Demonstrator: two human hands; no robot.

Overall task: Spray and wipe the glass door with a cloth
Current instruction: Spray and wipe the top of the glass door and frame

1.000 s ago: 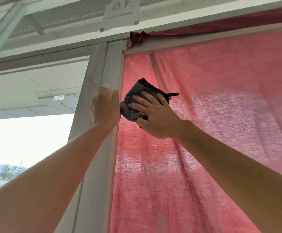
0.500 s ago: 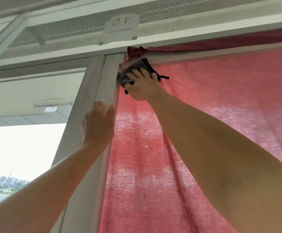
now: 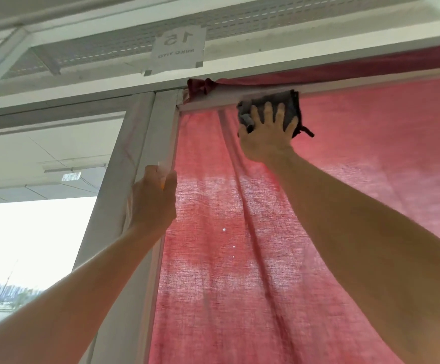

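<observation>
Grey cloth (image 3: 272, 107) sits bunched flat against the glass door (image 3: 371, 158) at its top edge, just below the white frame (image 3: 161, 132). The right hand (image 3: 266, 135) presses it there with fingers straight and spread. A red curtain (image 3: 240, 245) hangs behind the glass. To the left, the left hand (image 3: 154, 199) rests on the frame's upright, fingers together and curled over its edge; whether it holds anything I cannot tell. A taped paper sign (image 3: 178, 49) sits above.
</observation>
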